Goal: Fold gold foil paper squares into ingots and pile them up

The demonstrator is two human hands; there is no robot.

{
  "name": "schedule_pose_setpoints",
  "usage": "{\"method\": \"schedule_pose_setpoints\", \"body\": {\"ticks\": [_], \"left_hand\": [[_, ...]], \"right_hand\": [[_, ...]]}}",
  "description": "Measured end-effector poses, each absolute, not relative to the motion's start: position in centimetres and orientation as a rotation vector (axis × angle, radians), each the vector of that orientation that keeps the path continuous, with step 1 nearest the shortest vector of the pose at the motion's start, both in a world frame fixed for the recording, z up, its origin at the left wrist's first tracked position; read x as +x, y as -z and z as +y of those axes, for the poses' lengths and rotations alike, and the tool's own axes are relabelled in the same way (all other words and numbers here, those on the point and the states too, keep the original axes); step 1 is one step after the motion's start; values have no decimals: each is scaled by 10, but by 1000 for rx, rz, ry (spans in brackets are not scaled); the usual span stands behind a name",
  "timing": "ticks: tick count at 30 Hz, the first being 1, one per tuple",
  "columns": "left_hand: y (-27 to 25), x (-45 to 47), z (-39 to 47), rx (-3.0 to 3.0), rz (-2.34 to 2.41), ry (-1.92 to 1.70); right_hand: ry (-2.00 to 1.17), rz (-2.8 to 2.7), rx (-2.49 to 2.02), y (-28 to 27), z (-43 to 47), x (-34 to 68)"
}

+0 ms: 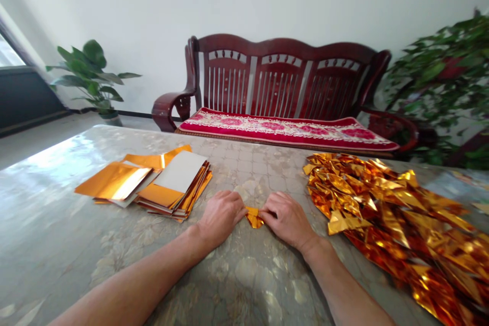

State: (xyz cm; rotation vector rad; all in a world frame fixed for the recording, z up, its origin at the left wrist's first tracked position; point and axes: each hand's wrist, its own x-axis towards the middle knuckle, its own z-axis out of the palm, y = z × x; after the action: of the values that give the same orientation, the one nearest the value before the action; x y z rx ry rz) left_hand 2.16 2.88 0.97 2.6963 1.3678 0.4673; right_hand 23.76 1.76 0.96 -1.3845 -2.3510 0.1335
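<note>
A small piece of folded gold foil paper (pixel 254 218) is held low over the table, between my two hands. My left hand (pixel 224 212) pinches its left end with closed fingers. At the opposite end, my right hand (pixel 287 215) grips it the same way. The paper's middle bulges down toward me in a rounded point. Left of my hands lie stacks of flat gold foil sheets (pixel 114 179), some with a grey-white back side (pixel 182 172) facing up. A large heap of folded gold foil pieces (pixel 385 204) spreads to the right.
The table (pixel 126 265) has a patterned, glossy cover. Behind it stands a dark red wooden bench (pixel 280 79) with a red floral seat cover (pixel 286 128). A potted plant (pixel 91 74) is at the left, and leafy greenery (pixel 446 81) at the right.
</note>
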Motion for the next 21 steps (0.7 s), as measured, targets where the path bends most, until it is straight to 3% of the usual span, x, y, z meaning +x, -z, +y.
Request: {"method": "schedule_pose_setpoints", "body": {"ticks": [6, 21], "left_hand": [[-13, 20, 33, 2567, 1464, -480], [-14, 20, 27, 2513, 1354, -501]], "right_hand": [[-301, -2270, -1487, -9, 21, 243], [-323, -2356, -1406, -14, 21, 247]]}}
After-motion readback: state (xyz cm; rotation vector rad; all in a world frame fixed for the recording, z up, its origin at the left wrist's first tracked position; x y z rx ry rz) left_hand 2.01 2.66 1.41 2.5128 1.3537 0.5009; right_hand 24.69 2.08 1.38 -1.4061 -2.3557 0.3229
